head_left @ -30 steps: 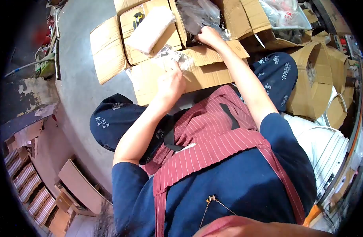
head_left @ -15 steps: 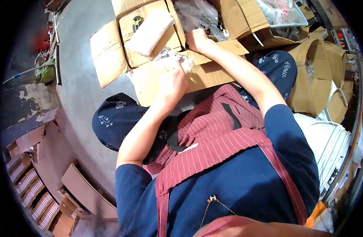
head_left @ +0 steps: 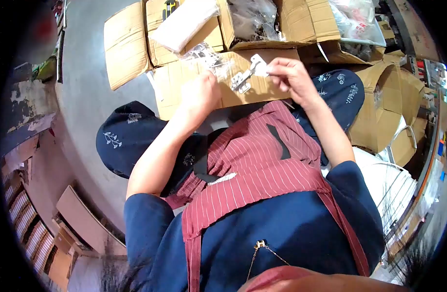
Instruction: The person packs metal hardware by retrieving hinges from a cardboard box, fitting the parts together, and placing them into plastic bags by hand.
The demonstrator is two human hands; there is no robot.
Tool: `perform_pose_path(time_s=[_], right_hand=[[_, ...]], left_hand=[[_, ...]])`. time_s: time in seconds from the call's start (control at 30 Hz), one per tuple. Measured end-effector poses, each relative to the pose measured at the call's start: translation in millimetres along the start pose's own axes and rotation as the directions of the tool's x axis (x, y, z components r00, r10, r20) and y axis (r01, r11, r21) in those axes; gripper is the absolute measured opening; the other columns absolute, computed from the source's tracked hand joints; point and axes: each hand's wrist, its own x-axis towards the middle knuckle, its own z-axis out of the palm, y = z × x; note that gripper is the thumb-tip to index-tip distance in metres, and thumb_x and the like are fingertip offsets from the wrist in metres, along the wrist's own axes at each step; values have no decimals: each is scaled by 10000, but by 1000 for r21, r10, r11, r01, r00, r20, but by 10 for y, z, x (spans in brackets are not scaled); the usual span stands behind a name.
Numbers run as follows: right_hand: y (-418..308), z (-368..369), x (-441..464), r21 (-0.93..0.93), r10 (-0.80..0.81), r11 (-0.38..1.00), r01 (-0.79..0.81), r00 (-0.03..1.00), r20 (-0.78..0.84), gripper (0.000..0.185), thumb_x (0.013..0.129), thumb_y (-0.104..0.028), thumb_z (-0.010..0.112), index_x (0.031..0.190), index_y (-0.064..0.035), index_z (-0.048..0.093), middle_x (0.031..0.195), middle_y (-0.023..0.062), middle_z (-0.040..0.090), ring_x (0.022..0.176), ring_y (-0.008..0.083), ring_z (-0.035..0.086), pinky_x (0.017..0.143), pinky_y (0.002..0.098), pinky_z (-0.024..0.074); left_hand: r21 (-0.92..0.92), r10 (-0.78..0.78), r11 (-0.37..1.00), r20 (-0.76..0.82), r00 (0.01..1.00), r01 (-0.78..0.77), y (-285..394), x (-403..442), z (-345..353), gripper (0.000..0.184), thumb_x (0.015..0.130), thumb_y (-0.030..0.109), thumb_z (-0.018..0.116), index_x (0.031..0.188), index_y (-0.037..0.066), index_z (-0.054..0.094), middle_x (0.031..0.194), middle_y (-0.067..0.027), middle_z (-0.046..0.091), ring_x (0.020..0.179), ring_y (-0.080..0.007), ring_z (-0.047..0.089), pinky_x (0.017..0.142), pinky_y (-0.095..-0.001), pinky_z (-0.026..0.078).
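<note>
Part-handling step: our right hand (head_left: 278, 74) pinches 1 hinge-like part (head_left: 259, 65) over the cardboard flap (head_left: 172, 92) | left hand (head_left: 202, 92), apart, seems closed on clear bag (head_left: 204, 54) | we judge the next move calls for steadying the bag

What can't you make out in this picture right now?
All in the head view:
Left hand: fingertips hidden by its own back.
Small clear bag: contents blurred by glare.
White packet: inside hidden by its wrapping.
Open box: far side cut off by the top edge.
</note>
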Motion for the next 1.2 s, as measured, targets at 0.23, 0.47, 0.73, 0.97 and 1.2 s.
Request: perform_pose_path(time_s=[0.23, 0.47, 0.73, 0.97, 1.2], right_hand=[[307, 223, 47, 184, 19, 983, -10, 999, -44, 93, 867, -112, 701, 837, -28, 674, 663, 43, 649, 453, 38, 465, 432, 171, 323], [598, 425, 117, 253, 9, 967, -10, 1000, 6, 104, 885, -128, 688, 831, -41, 669, 702, 64, 679, 486, 51, 477, 463, 185, 336], [632, 509, 296, 31, 193, 978, -205, 956, 222, 142, 902, -109, 619, 991, -31, 699, 772, 35, 657, 528, 37, 460, 512, 184, 350], [631, 522, 372, -760, -399, 408, 506, 848, 350, 268, 855, -160, 546, 1079, -119, 688, 945, 185, 693, 843, 383, 675, 743, 480, 533], [653, 540, 426, -734, -378, 356, 578, 808, 453, 202, 781, -134, 542, 940, -63, 645, 918, 190, 675, 891, 413, 636, 755, 507, 507]], left_hand=[[-35, 44, 998, -16, 999, -44, 45, 10, 29, 211, 862, 183, 562, 878, -24, 599, 664, -232, 649, 626, -383, 671, 589, -478, 547], [-21, 31, 999, -21, 999, -31, 121, -30, 15, 187, 854, 166, 571, 887, -18, 588, 624, -196, 648, 574, -355, 668, 542, -463, 540], [-20, 91, 996, -16, 996, -91, 174, -37, 33, 180, 848, 176, 567, 870, -2, 586, 613, -187, 644, 557, -340, 666, 513, -433, 537], [-7, 76, 997, 25, 997, -76, 147, -1, 26, 208, 852, 195, 565, 897, -6, 598, 660, -206, 657, 620, -364, 676, 589, -461, 550], [-39, 12, 999, 91, 996, -9, 167, 18, -41, 228, 866, 211, 560, 926, -4, 606, 735, -215, 675, 699, -378, 683, 662, -476, 549]])
